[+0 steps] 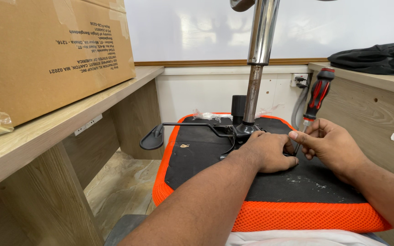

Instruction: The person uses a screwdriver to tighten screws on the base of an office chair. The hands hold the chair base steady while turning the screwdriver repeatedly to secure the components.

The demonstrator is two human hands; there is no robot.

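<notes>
Right hand (327,143) gripped red-black screwdriver (316,98) upright, tip at chair mechanism (240,132) on upturned orange seat (297,214). Left hand (270,150) curled closed beside tip, steadying; what it held, cannot tell. Risk: tip slipping off screw, jabbing left fingers.

Both hands (270,152) (327,143), screwdriver (318,95) on upturned chair seat (297,214)
</notes>
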